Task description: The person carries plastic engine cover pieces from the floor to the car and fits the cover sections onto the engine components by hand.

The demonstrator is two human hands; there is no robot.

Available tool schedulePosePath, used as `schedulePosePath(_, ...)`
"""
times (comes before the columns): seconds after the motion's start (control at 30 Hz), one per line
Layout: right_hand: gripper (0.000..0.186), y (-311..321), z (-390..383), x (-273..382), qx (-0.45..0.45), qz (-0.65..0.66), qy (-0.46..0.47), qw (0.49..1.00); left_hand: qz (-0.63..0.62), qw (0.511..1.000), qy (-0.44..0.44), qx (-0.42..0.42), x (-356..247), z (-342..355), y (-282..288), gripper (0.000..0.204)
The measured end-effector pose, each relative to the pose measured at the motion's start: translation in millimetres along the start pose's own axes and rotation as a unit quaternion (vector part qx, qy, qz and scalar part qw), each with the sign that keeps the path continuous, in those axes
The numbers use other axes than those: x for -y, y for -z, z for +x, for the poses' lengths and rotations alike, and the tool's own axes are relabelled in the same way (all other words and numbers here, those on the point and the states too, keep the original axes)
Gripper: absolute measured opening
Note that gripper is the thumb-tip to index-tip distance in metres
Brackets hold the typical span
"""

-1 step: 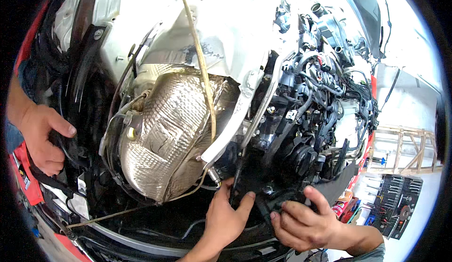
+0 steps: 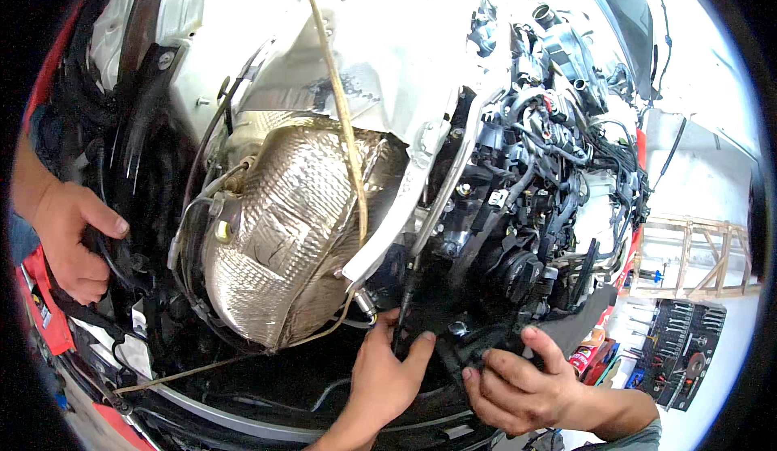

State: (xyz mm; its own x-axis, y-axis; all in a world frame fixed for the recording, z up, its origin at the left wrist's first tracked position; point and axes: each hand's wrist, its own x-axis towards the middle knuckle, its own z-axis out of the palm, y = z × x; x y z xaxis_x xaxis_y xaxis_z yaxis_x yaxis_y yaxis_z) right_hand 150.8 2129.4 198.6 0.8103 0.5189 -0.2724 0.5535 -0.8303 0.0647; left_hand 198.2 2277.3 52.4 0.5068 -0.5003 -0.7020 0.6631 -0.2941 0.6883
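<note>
Low in the middle of an engine bay, my left hand [image 2: 390,378] is closed about the lower end of a thin black hose [image 2: 408,293]. Its thumb lies to the right, and its other fingertips are partly hidden behind dark parts. Just above that hand is a metal sensor [image 2: 366,304] with a wire, beside a silver embossed heat shield [image 2: 267,232]. To the right, my right hand [image 2: 526,386] has its fingers curled against dark parts, index finger raised; what they grip is too dark to make out. A round black cap [image 2: 518,274] sits above it.
Another person's hand [image 2: 77,240] rests at the far left edge. A thin tan rod [image 2: 344,119] crosses the heat shield, beside a silver pipe [image 2: 453,180]. Hoses and wiring [image 2: 550,143] crowd the right side. A tool set [image 2: 680,354] and a wooden frame [image 2: 696,257] are beyond.
</note>
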Motion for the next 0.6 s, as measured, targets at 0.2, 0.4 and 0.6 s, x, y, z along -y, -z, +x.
schedulePosePath(0.2, 0.014, 1.2, -0.8, -8.4, -0.008, 0.006, 0.032, 0.999, 0.023, 0.999, 0.024, 0.012, -2.3, 0.7, 3.6, 0.057)
schedulePosePath(0.4, 0.016, -14.1, -6.0, -5.9, -0.096, 0.045, -0.002, 0.994, -0.068, 0.994, 0.06, 0.062, 1.8, 2.5, 8.1, 0.056)
schedulePosePath(0.6, 0.029, -12.8, 0.2, -19.3, -0.137, 0.078, -0.067, 0.985, 0.355, 0.905, -0.232, -0.032, -32.4, -31.8, 2.2, 0.052)
